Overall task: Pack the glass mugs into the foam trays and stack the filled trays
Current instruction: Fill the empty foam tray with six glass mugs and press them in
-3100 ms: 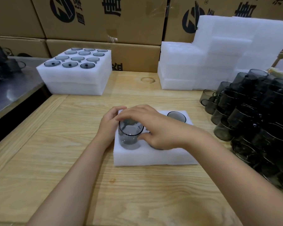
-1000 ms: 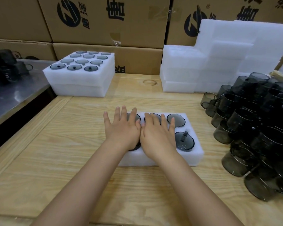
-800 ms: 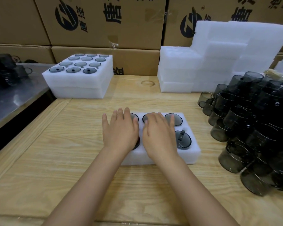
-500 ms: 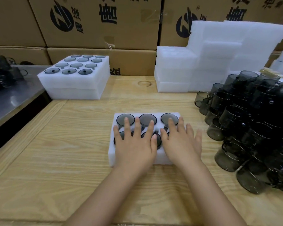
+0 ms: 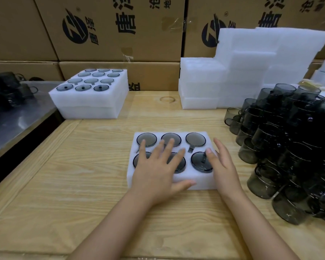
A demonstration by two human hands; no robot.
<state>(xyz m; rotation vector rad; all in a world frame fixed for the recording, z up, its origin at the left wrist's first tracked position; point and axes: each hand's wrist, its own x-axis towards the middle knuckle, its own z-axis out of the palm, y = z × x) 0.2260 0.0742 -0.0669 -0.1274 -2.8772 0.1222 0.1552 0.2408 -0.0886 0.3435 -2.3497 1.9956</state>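
- Wooden tabletop [image 5: 83, 184] is backed by a wall of printed cardboard boxes [image 5: 111, 29].
- Under the left hand [image 5: 156, 169] a foam tray [image 5: 195, 182] is seen lying flat on the wood. Six glass mugs [image 5: 195, 139] are seated in its holes (two rows of three).
- The left hand is laid flat on the tray top, fingers straight and spread. Nothing is gripped, and two mugs of the near row are partly covered by it.
- The right hand [image 5: 221, 166] is held open along the tray's right edge, fingers straight, with the thumb tip placed beside the near-right mug.
- Near the right hand, on its outer side, a heap of loose mugs [image 5: 289, 147] is piled.
- Beyond the left hand's fingertips and off to its left, a stack of filled trays [image 5: 90, 102] is set close to the boxes.
- Beyond the right hand, empty foam blocks [image 5: 251, 68] are stacked.
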